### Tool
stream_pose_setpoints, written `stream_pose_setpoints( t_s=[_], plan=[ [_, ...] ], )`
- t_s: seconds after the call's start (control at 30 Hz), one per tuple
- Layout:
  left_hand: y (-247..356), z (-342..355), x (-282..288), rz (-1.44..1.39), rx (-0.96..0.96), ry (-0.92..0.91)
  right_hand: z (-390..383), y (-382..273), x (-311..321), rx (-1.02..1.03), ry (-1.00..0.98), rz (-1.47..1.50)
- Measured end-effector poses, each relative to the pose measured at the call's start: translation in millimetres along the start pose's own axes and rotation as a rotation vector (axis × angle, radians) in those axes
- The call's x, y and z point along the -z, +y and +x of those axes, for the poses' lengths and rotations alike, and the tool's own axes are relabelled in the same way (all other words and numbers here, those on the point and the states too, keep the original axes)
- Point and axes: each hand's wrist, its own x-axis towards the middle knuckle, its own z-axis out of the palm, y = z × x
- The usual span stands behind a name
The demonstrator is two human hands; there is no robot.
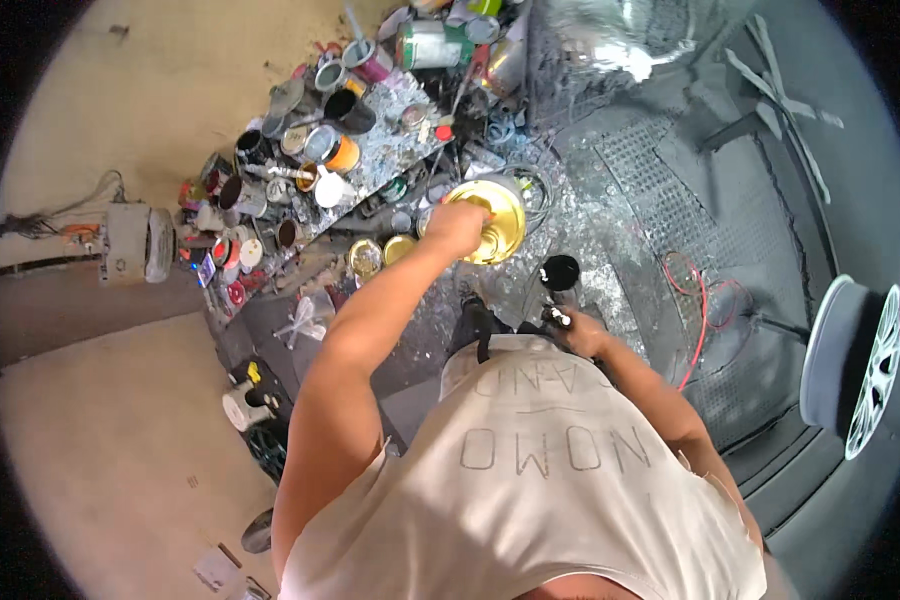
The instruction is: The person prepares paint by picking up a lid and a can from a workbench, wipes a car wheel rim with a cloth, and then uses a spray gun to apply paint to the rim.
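My left hand (457, 228) reaches forward, its fingers curled at the near left side of a round gold paint tin (505, 225). The fingertips lie over the tin's top, and part of the grip is hidden by the hand itself. My right hand (586, 334) is held close in front of my body, wrapped round a spray gun (556, 316). The gun's cup (560, 272) looks dark inside and points away from me. Two smaller gold tins or lids (365, 258) sit to the left, below my left forearm.
A paint-spattered bench (395, 125) on the left carries several paint cans, cups and lids. A coiled grey hose (535, 190) lies past the gold tin. At right a red hose (703, 320) crosses the floor, and a wheel rim (850, 365) stands on a support.
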Motion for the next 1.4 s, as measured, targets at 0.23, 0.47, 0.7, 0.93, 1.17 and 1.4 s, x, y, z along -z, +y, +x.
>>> stream_pose_setpoints(
  t_s=[0.23, 0.47, 0.7, 0.93, 1.17, 1.4],
  plan=[
    [128, -9, 126, 0.143, -0.263, 0.433, -34, -60, 70, 0.217, -0.08, 0.06],
    [184, -23, 168, 0.248, -0.497, 0.817, -89, -107, 134, 0.177, -0.025, 0.332],
    [206, -42, 183, 0.293, -0.672, 1.058, -148, -135, 150, 0.2, 0.024, 0.438],
    [198, -59, 189, 0.323, -0.75, 1.195, -157, -140, 138, 0.207, 0.078, 0.416],
    [192, -72, 183, 0.338, -0.699, 1.155, -142, -134, 128, 0.236, 0.005, 0.408],
    [166, -63, 143, 0.327, -0.569, 0.891, -113, -123, 93, 0.159, -0.034, 0.307]
  ],
)
